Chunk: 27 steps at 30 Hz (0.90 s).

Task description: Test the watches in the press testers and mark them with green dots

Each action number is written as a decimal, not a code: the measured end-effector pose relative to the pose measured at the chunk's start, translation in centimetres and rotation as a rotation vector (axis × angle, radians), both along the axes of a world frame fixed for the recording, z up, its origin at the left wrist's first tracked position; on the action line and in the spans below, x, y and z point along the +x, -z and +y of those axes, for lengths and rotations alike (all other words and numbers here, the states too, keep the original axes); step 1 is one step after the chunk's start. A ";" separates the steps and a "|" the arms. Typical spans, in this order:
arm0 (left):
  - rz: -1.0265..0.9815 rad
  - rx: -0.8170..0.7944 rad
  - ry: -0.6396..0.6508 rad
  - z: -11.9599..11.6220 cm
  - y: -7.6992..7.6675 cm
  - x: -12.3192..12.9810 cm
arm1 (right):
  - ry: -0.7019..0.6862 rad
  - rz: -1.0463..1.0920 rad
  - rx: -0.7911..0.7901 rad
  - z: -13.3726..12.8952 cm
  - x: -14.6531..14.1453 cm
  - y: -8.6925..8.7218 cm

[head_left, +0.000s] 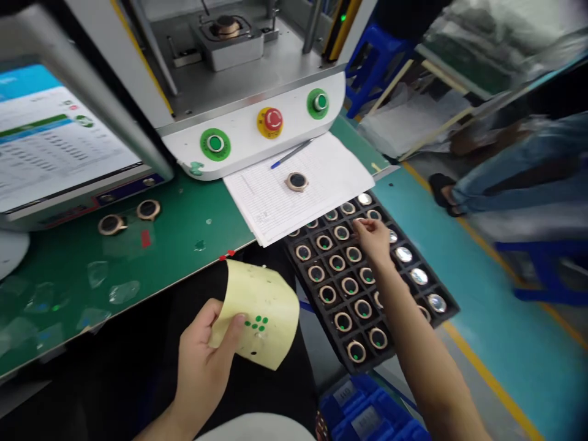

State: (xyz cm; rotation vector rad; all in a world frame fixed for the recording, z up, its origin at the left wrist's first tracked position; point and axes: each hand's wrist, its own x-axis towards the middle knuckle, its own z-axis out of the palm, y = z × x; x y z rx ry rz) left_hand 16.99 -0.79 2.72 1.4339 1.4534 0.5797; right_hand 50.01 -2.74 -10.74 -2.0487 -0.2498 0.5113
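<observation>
My left hand point(209, 352) grips a pale yellow sheet of stickers point(271, 288) between thumb and fingers. The sheet curls, and a small group of green dot stickers point(261, 323) shows near my thumb. Over the black compartment tray point(342, 361), my right hand point(374, 239) has its fingers pinched together at a round watch case in an upper row. Whatever sits between those fingertips is too small to make out. Rows of round watch cases point(350, 286) with dark faces and copper-coloured rims fill the tray, many bearing a green dot. My right forearm hides some of them.
A press machine with a red stop button point(273, 119) and two green buttons stands behind. Papers point(298, 190) carry a pen point(291, 153) and one watch case point(297, 180). Two more cases point(147, 210) lie below the monitor point(59, 135). Blue bins point(367, 410) sit under the tray; a person's leg point(519, 165) is at right.
</observation>
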 end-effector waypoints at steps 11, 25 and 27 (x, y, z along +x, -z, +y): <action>-0.093 0.093 0.038 -2.6 -1.5 -2.1 | -0.746 -0.489 0.630 -6.1 -21.1 -12.7; -0.008 0.421 0.239 -5.3 -3.2 -3.6 | -0.798 -0.627 0.614 -8.7 -22.6 -13.9; -0.001 0.443 0.245 -5.4 -3.3 -3.7 | -0.782 -0.650 0.609 -8.9 -22.8 -14.0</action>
